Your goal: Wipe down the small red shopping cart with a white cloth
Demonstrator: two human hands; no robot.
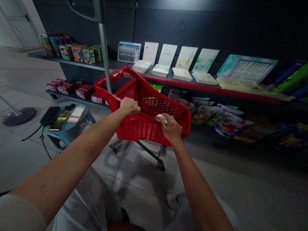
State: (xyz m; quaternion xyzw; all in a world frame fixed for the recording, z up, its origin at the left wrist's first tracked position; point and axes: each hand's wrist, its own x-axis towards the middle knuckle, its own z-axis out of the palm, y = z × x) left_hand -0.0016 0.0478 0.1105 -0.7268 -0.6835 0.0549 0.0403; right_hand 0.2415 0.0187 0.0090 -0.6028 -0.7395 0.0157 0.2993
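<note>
A red plastic shopping cart (143, 127) on grey legs with casters stands side-on in front of me. My left hand (130, 106) is closed over its near rim, close to the handle end. Farther right along the same rim, my right hand (172, 129) grips a small crumpled white cloth or tissue (160, 118), bunched at the fingertips. That hand rests at the edge of the basket; its fingertips are partly hidden. Inside the basket, the perforated far wall shows.
Behind the cart, a shelf (159, 79) carries upright booklets, pen sets and small boxes, with snack bags (228, 121) below. A metal pole (104, 46) rises by the cart handle. On the left, a stool (66, 129) holds a phone and a dark device with cables; a round stand base (19, 115) is beyond.
</note>
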